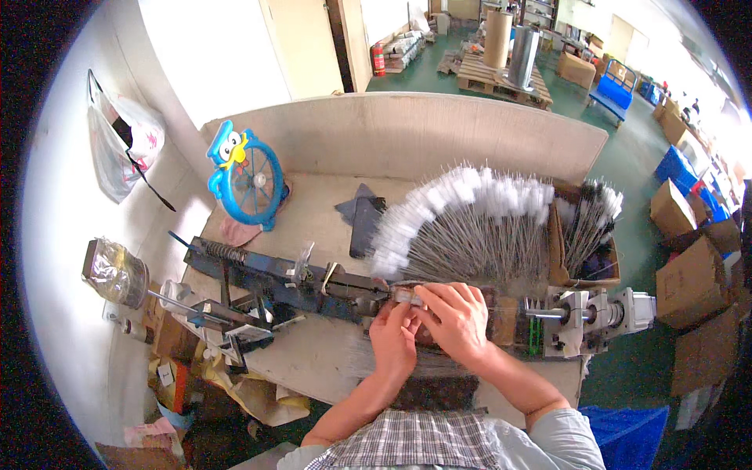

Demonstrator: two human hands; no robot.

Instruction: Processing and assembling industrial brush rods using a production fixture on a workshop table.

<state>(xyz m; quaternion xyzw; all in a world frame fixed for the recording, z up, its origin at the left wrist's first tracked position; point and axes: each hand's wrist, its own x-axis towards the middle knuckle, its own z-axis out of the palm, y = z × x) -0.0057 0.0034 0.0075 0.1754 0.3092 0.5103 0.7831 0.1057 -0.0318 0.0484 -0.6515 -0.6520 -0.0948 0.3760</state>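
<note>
My left hand point(393, 338) and my right hand point(457, 315) meet at the middle of a long dark machine point(270, 270) on the bench. Their fingers are closed around a small whitish piece point(406, 296) at the end of the machine's dark bar. What this piece is I cannot make out, as the fingers cover most of it. Just beyond the hands fans out a big heap of wire-stemmed brushes point(478, 207) with white bristle heads, stems toward me. A carton point(558, 251) to its right holds more brushes point(589, 215) with dark and white tips.
A shaft with metal blocks point(580, 317) sits at the bench's right end. At the back left stands a blue duck-shaped fan point(254, 182); a dark flat object point(366, 225) lies nearer the brushes. A low board point(407, 137) edges the bench's far side. Cardboard boxes point(697, 278) crowd the right floor.
</note>
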